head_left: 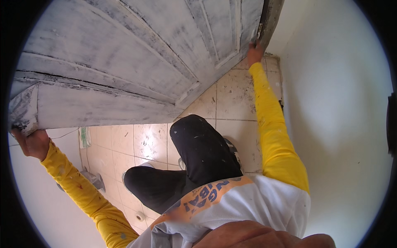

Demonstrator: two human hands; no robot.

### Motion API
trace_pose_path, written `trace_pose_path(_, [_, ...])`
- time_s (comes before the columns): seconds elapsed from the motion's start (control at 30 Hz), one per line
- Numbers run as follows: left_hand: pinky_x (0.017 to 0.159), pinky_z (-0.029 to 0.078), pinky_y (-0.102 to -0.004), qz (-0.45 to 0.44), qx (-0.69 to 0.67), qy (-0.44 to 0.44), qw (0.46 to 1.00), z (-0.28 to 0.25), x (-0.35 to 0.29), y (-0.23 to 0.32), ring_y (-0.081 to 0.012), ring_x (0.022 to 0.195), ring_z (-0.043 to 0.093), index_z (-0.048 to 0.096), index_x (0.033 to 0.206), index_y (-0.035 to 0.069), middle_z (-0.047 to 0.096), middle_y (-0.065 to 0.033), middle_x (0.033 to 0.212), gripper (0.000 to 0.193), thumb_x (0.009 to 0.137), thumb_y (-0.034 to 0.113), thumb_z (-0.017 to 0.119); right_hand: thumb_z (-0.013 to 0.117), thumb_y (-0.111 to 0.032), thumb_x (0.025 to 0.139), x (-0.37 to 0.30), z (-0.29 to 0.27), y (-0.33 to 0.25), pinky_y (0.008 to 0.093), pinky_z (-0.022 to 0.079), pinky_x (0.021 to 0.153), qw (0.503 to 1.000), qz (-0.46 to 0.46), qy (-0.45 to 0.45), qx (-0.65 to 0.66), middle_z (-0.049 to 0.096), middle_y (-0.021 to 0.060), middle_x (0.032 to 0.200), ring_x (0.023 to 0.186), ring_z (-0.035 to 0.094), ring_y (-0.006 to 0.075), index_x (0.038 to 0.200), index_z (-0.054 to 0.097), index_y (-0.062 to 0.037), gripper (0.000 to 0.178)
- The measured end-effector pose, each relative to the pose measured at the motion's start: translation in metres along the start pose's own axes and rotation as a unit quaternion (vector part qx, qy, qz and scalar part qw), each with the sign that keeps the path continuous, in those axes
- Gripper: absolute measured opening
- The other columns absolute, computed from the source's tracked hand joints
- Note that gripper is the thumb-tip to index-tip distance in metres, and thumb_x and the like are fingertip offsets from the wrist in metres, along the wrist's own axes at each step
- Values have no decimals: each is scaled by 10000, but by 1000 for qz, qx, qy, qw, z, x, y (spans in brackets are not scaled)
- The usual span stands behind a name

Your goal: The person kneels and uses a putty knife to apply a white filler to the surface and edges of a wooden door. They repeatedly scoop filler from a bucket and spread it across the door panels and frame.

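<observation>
Pale tiles (231,97), scuffed and spotted dark, cover the floor, with a white right wall (339,124) and a pale left wall (37,186) around you. Your left hand (36,144) is at the left end of the door's (103,62) edge, fingers bent up against it; the tips are partly hidden, so you cannot tell whether they pinch. Your right hand (255,53) is at the door's other side, by the frame (271,20); blur keeps you from telling how its fingers are closed.

Between your hands the door fills the upper view, its panels patchy white and grey, with dark streaks along the grooves. One edge runs nearly level from your left hand to a corner just beside your knee (190,128); another slants up from there to your right hand. Tiles show between that slant, your legs and your right sleeve (269,124), and again below the level edge, where light glares off them. Near the left wall are a green and white packet (84,137) and a grey object (95,180) beside your left sleeve (78,186). Your shirt (281,202) carries dark capitals on an orange panel.
</observation>
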State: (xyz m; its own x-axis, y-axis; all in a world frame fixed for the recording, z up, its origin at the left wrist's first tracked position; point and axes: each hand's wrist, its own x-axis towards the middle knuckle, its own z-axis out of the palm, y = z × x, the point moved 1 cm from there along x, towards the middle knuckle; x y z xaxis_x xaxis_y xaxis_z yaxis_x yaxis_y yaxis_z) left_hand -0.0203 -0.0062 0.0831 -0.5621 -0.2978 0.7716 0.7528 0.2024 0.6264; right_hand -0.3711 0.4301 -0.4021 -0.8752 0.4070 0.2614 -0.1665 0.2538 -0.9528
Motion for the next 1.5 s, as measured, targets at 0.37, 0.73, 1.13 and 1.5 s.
trace_pose_path(0.37, [1096, 260, -413, 48, 113, 130, 984, 20, -9, 2, -281, 1279, 379, 432, 1303, -10, 422, -132, 1381, 430, 972, 258, 376, 554, -183, 860, 48, 14, -46, 358, 379, 991, 1000, 0, -1, -20, 504, 264, 1274, 1203, 477, 361, 1320, 456, -4, 503])
trace_pose_path(0.73, [1088, 261, -390, 42, 76, 87, 992, -7, 1, 5, -273, 1264, 397, 456, 1289, 6, 446, -117, 1359, 401, 963, 234, 412, 528, -129, 885, -3, 8, 2, 361, 382, 984, 1000, -18, 17, 0, 516, 242, 1271, 1179, 494, 363, 1297, 459, 30, 447])
trace_pose_path(1.13, [1103, 242, -393, 44, 81, 103, 990, -1, -4, 6, -280, 1291, 361, 429, 1309, 19, 412, -116, 1384, 412, 968, 249, 405, 542, -114, 853, 8, 23, -79, 368, 395, 976, 997, -64, 38, -29, 515, 223, 1273, 1150, 516, 360, 1303, 479, -20, 464])
trace_pose_path(1.5, [1089, 248, -403, 52, 100, 115, 987, 4, -6, 4, -285, 1273, 375, 450, 1291, -4, 427, -127, 1370, 419, 961, 252, 423, 543, -156, 867, -5, 6, 6, 366, 392, 967, 1000, 24, 8, -18, 540, 242, 1232, 1142, 519, 352, 1282, 486, 10, 451])
